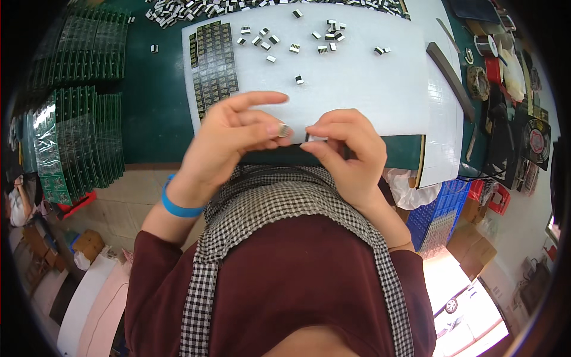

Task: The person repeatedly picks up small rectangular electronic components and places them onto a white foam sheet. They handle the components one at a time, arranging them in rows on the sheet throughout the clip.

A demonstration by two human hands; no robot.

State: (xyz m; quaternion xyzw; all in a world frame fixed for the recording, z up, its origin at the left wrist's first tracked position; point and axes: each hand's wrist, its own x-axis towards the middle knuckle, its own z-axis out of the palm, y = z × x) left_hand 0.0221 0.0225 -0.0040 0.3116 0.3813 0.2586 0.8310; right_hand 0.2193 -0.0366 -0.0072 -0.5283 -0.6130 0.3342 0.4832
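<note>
My left hand, with a blue band at its wrist, pinches a small pinned component between thumb and a finger; its index finger stretches out above. Close by on the right, my right hand grips a small black-and-white block component in its fingertips. The two parts are held apart, over the near edge of a white foam sheet. Loose components of the same look lie scattered on the sheet beyond my hands. Dark rectangular pieces stand in tight rows at its left side.
Racked green circuit boards stand at the left of the green table. A heap of black-and-white components lies along the far side. On the right are a dark bar, a wire spool and a blue crate.
</note>
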